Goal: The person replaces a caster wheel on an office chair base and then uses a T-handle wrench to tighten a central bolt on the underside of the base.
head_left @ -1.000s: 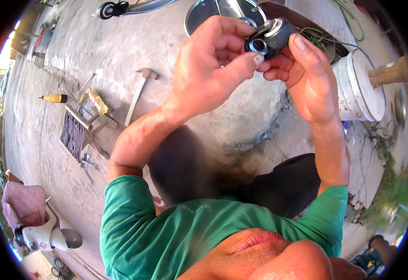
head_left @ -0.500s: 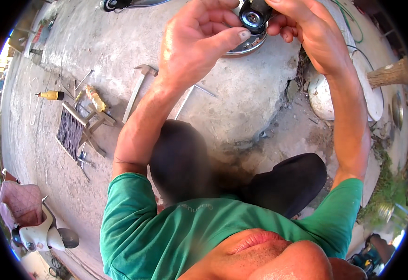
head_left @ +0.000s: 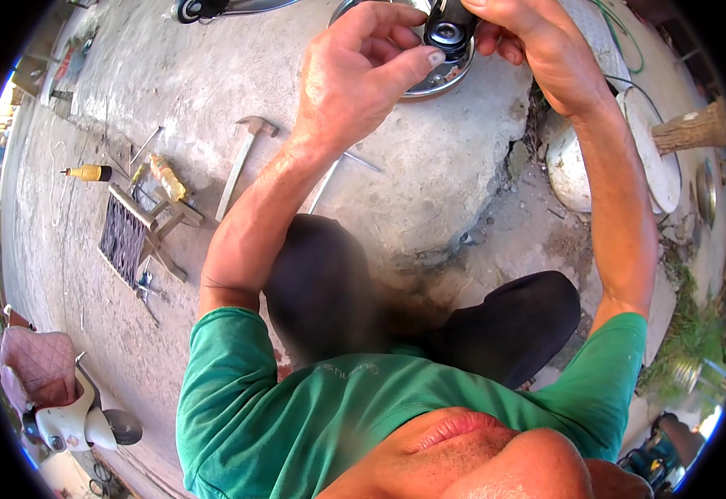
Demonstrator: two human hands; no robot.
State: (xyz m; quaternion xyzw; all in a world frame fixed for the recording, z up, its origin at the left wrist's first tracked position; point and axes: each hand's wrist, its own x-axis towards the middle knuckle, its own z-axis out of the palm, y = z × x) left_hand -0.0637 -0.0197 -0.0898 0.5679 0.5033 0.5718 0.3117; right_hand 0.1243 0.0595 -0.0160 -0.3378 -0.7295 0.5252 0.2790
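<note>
At the top, a black part with a round metal centre (head_left: 447, 33) is held between my two hands above the slab; its upper end runs out of view. My left hand (head_left: 359, 71) has its thumb and fingers curled on the part's left side, the thumb tip at its lower edge. From the right, my right hand (head_left: 541, 54) grips the part's upper end with thumb and bent fingers. Under them lies a round metal dish (head_left: 465, 79) with small pieces in it, partly hidden by my hands.
A hammer (head_left: 242, 162) and a thin metal rod (head_left: 363, 160) lie left on the concrete. Farther left are a folding stool (head_left: 126, 233), a plastic bottle (head_left: 166, 176) and a yellow-black screwdriver-like tool (head_left: 88, 173). A scooter (head_left: 72, 416) stands lower left; a wooden post (head_left: 695, 131) at right.
The black part has tipped slightly, and its metal centre looks narrower. My left hand has shifted a little to the right, and more of the dish shows.
</note>
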